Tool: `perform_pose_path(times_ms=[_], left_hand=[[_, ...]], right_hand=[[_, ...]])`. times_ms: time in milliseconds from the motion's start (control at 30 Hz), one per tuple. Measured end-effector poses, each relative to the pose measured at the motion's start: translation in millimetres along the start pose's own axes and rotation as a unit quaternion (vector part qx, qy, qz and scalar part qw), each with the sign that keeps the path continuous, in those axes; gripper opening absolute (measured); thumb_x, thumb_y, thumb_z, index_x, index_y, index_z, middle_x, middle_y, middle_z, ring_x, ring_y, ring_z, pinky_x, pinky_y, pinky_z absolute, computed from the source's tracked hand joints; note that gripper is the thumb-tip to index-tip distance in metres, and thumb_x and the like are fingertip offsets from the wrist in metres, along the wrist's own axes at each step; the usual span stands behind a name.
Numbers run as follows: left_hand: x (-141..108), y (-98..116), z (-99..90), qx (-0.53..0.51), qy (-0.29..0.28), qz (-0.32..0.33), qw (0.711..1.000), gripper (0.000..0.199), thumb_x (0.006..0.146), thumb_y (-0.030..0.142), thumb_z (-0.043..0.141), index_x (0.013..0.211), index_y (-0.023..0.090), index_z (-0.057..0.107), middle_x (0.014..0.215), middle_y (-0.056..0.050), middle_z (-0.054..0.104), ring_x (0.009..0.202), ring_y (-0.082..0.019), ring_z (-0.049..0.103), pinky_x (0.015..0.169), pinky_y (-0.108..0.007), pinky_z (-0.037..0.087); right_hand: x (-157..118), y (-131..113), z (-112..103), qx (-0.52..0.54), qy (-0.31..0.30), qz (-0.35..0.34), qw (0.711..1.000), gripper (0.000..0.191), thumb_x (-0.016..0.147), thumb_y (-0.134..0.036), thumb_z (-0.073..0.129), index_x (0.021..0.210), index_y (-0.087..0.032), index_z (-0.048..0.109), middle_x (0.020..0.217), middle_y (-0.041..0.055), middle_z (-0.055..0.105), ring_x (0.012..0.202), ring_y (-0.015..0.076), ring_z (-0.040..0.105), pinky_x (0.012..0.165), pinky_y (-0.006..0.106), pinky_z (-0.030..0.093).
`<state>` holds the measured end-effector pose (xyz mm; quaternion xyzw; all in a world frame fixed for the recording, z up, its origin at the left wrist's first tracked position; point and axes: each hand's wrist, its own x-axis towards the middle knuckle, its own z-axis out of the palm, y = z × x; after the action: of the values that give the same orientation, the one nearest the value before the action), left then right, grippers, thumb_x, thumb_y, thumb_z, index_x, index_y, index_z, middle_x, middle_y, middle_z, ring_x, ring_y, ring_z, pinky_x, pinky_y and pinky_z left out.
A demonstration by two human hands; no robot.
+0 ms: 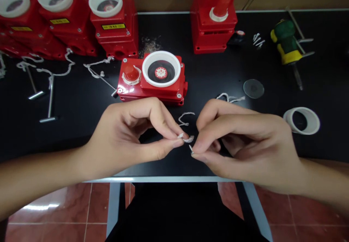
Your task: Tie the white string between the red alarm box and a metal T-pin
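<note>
Between thumb and forefinger, my left hand point(136, 133) pinches a white string point(188, 139) whose short end pokes out past the fingertips. My right hand point(245, 143) faces it a small gap away, its thumb and finger closed on a small metal screw point(191, 149) that points up towards the string. Just beyond my left hand lies a red box point(131, 89) with a white ring point(145, 65) around a dark window and a red button point(131, 73) at its left. A loose curl of string shows behind the fingers.
Several red boxes point(114, 34) stand at the back left, with strings and metal T-bars point(50, 100) before them. Another red box point(214, 31) is at the back. To the right lie screws point(257, 40), a green-yellow screwdriver point(286, 45), a glass disc point(253, 88) and a white ring point(312, 122).
</note>
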<state>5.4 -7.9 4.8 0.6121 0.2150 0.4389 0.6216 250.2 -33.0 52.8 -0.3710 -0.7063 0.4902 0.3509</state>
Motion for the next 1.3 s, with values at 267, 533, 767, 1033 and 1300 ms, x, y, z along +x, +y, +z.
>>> perform_pose_path(times_ms=[267, 533, 767, 1033, 1300], left_hand=[[-2.8, -0.4, 0.1, 0.003, 0.004, 0.001, 1.0, 0.024, 0.09, 0.0, 0.09, 0.087, 0.019, 0.076, 0.095, -0.001, 0.085, 0.089, -0.016, 0.084, 0.083, -0.024, 0.07], [-0.5, 2.3, 1.0, 0.02, 0.008, -0.007, 1.0, 0.026, 0.089, 0.001, 0.091, 0.085, 0.022, 0.077, 0.094, -0.002, 0.086, 0.089, -0.018, 0.085, 0.082, -0.025, 0.071], [-1.2, 2.6, 1.0, 0.019, 0.003, -0.002, 1.0, 0.025, 0.09, 0.0, 0.091, 0.088, 0.021, 0.078, 0.095, -0.002, 0.087, 0.089, -0.017, 0.085, 0.083, -0.026, 0.071], [-2.5, 4.4, 1.1, 0.051, 0.007, 0.009, 0.999, 0.023, 0.09, 0.003, 0.093, 0.089, 0.022, 0.08, 0.097, -0.002, 0.088, 0.091, -0.018, 0.086, 0.085, -0.027, 0.072], [-1.8, 2.8, 2.2, 0.053, -0.003, 0.011, 0.999, 0.023, 0.091, 0.001, 0.091, 0.091, 0.021, 0.08, 0.1, -0.001, 0.089, 0.095, -0.016, 0.086, 0.087, -0.022, 0.071]], right_hand=[[2.3, 2.6, -0.1, -0.003, 0.001, 0.008, 1.0, 0.013, 0.091, -0.009, 0.091, 0.095, -0.021, 0.086, 0.091, 0.0015, 0.07, 0.068, 0.0086, 0.06, 0.056, 0.022, 0.054], [1.1, 2.3, -1.3, -0.001, -0.003, 0.011, 1.0, 0.015, 0.089, -0.014, 0.097, 0.096, -0.02, 0.086, 0.09, 0.0013, 0.07, 0.07, 0.0099, 0.061, 0.058, 0.023, 0.056], [0.7, 4.0, -0.9, 0.006, -0.001, 0.011, 1.0, 0.015, 0.089, -0.009, 0.095, 0.096, -0.018, 0.086, 0.089, 0.0006, 0.069, 0.07, 0.0085, 0.061, 0.059, 0.021, 0.055], [0.8, 3.1, 0.0, -0.01, 0.003, 0.016, 1.0, 0.012, 0.091, -0.01, 0.091, 0.095, -0.019, 0.085, 0.089, 0.0006, 0.069, 0.07, 0.0089, 0.061, 0.058, 0.021, 0.056], [-0.8, 5.6, -0.1, -0.024, 0.01, 0.002, 1.0, 0.011, 0.093, -0.012, 0.089, 0.097, -0.021, 0.085, 0.101, 0.0037, 0.072, 0.071, 0.0097, 0.065, 0.059, 0.023, 0.058]])
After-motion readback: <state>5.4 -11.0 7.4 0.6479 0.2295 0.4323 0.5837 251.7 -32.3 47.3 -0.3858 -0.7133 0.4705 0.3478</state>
